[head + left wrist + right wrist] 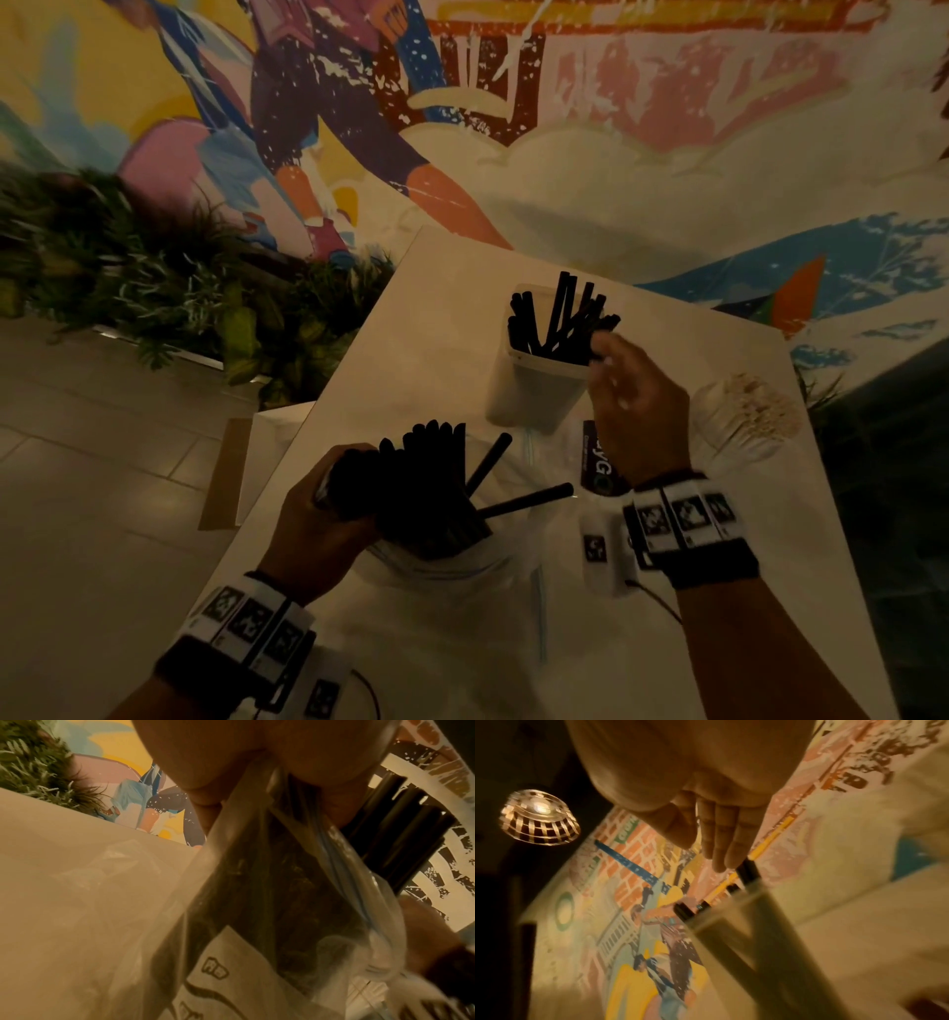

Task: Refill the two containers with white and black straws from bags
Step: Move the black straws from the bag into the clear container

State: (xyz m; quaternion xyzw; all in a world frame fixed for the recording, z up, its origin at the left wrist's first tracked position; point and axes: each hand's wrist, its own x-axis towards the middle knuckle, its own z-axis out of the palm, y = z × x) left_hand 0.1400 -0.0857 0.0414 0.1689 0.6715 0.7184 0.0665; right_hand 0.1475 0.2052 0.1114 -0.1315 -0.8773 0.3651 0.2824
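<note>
A pale square container [534, 385] stands at the far middle of the white table [447, 288], with several black straws [560, 324] fanned out of its top. My right hand [631, 390] hovers at its right rim with straight fingers [721, 841], whose tips touch the straw ends [748, 870]; it holds nothing. My left hand [318, 519] grips a clear zip bag [452, 580] round a thick bundle of black straws [426, 488], two of which lean out to the right. In the left wrist view the bag [270, 882] hangs under my palm with straws [401, 833] sticking out.
A round clear tub of pale sticks [744, 416] sits at the table's right edge. A dark label [598, 462] lies between the container and the bag. Green plants [154, 288] line the left, below a painted mural wall [565, 128]. A woven lamp [539, 819] hangs overhead.
</note>
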